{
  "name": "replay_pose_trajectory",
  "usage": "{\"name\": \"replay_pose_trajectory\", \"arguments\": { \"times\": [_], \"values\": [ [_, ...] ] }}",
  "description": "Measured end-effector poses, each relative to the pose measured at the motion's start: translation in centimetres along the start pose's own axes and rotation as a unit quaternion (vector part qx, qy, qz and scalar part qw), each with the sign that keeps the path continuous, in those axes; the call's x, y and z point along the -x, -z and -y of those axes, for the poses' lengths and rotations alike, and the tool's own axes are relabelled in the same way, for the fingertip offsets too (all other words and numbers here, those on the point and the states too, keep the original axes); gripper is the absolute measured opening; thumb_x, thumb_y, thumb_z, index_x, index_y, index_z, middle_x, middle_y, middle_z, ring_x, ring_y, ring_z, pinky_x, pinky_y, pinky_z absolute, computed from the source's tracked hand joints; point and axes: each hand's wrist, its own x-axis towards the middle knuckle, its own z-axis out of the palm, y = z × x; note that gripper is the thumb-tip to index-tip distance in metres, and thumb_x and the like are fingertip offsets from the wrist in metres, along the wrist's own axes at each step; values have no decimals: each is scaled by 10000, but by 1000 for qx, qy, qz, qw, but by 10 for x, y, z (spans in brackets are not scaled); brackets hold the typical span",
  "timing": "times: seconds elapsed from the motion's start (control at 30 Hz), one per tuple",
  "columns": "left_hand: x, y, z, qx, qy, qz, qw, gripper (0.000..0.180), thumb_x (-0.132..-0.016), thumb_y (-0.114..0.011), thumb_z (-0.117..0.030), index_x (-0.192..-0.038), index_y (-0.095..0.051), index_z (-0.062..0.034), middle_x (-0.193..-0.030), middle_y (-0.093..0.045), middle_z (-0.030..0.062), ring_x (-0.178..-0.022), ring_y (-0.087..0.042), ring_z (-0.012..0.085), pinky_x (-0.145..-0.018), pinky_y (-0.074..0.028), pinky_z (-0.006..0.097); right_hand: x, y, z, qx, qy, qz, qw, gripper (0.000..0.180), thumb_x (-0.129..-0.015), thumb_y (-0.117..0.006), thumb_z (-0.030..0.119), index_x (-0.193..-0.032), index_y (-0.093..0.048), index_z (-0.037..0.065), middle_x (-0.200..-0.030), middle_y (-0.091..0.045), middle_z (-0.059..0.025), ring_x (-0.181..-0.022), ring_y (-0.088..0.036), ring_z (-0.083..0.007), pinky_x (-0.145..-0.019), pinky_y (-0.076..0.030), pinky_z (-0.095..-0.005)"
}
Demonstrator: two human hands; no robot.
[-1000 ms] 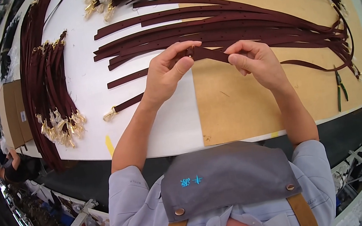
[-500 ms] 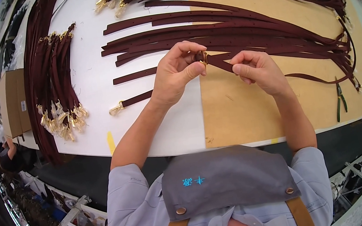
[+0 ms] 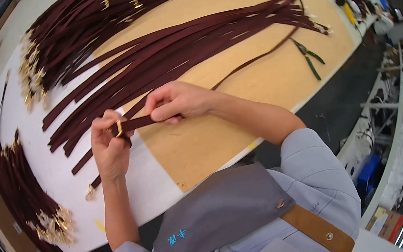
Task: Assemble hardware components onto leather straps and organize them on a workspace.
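Between my two hands runs a dark burgundy strap (image 3: 139, 122), held taut above the table. My left hand (image 3: 110, 150) is closed around its left end, where a gold-coloured buckle (image 3: 119, 129) sits on the strap by my fingertips. My right hand (image 3: 179, 101) pinches the same strap a short way to the right, thumb on top. Beyond my hands, several loose burgundy straps (image 3: 174, 56) lie side by side. A strap end with a gold clasp (image 3: 90, 191) rests near my left wrist. How the strap passes inside my left fingers is hidden.
A large pile of straps with gold fittings (image 3: 84, 18) covers the far side. To the left lie bundled straps (image 3: 25, 177) with plastic-wrapped clasps (image 3: 53, 227), beside a cardboard box (image 3: 11, 227). Green-handled pliers (image 3: 311, 58) and a yellow tool (image 3: 345, 5) lie right.
My view has turned and shifted, so the table appears tilted. Both hands still hold the strap; the right hand now grips it farther from the buckle, with a longer stretch showing between them.
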Motion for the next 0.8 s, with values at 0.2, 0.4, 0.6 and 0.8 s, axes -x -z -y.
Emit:
{"name": "replay_pose_trajectory", "arguments": {
  "times": [0.2,0.4,0.6,0.8],
  "values": [
    [0,-14,11,-79,89,12,993,274,-791,-766,-66,-1008,-600,-48,-999,-533,41,-875,-566,134,-770,-491,284,4,-4,-2,9,41,34,999,156,-890,-682,149,-956,-587,45,-765,-574,10,-589,-488,-44,-513,-361,-176],
    [-25,-63,18,-235,84,-26,968,366,-827,-721,-35,-1101,-478,-35,-987,-521,27,-886,-544,104,-785,-476,261,14,-19,8,385,277,-178,862,245,-942,-635,236,-961,-582,-2,-864,-625,-38,-747,-558,-100,-645,-453,-246],
    [-65,-71,22,-429,87,40,898,263,-854,-703,-173,-1020,-586,-6,-860,-541,30,-758,-510,96,-667,-447,243,66,11,77,336,369,-406,765,380,-1027,-461,309,-949,-665,-2,-848,-644,-49,-713,-560,-84,-592,-462,-239],
    [-73,-89,1,-483,149,40,862,296,-853,-702,-243,-964,-613,16,-770,-587,65,-742,-539,139,-679,-446,301,104,46,87,143,420,-327,834,300,-1000,-508,230,-994,-637,-40,-878,-651,-99,-655,-630,-170,-631,-547,-299]
  ]
}}
